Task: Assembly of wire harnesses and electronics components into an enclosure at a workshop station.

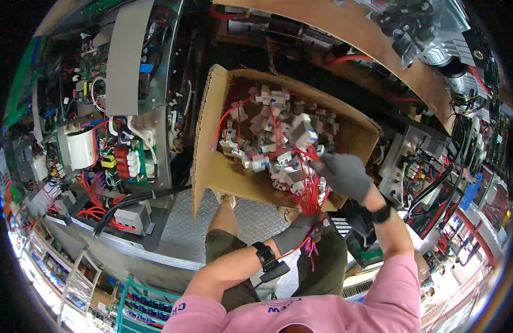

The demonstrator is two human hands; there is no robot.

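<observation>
My left hand [296,235], in a grey glove, is closed round a bundle of red wires [310,194], whose purple-tipped ends [310,248] stick out below the fist. My right hand [346,176], gloved too, is at the right side of the cardboard box [216,111], its fingers pinched on red wire [307,153]. Just beyond those fingers a white block-shaped part [303,131] is blurred by motion; whether it is on the pinched wire I cannot tell. Inside the box lie several small white and grey parts [262,119] with red wires attached.
Open equipment with circuit boards [129,161] and loose wires stands at left, more electronics [414,166] at right. Black cables [140,197] reach toward the box's left wall. Below is a diamond-plate metal floor [187,222]. A teal rack [140,308] stands at lower left.
</observation>
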